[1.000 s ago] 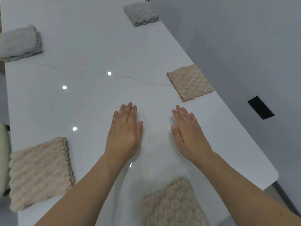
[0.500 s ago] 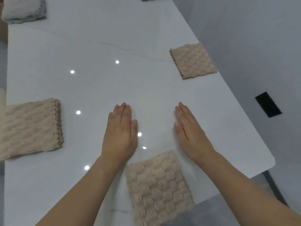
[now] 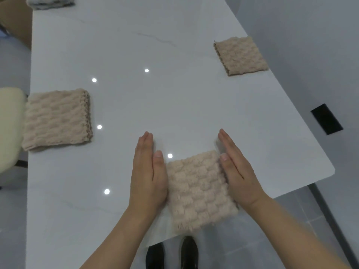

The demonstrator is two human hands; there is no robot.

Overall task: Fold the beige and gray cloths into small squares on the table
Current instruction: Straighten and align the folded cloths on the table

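1. Beige plush, thick and bubbled: from the head view, the near beige cloth (image 3: pixel 200 189) lies folded into a small square between our two hands, at the near edge of the white table (image 3: pixel 136 94), its near corner hanging a little past the rim.
2. Our left hand (image 3: pixel 148 175) stands on edge with straight fingers held together, thumb side against the cloth's left edge; our right hand (image 3: pixel 238 171) mirrors it against the right edge. Neither hand grips anything.
3. Beyond both sets of fingertips the cloth stops; only bare tabletop lies ahead of them.
4. We judge the cloth light, soft and springy, likely to puff open unless pressed. It should slide easily on the glossy top, so squeezing from both sides may shift it rather than shape it.
5. To lift or refold, we would pinch a corner or the layered edge, all layers at once; to square it, flat palms against opposite edges suit it.
6. Well left of our left fingers sits a second beige cloth (image 3: pixel 57 119), folded. Far beyond our right fingertips lies a third beige cloth (image 3: pixel 240 55), folded.
7. At the far left corner a gray cloth (image 3: pixel 50 1) shows only partly.
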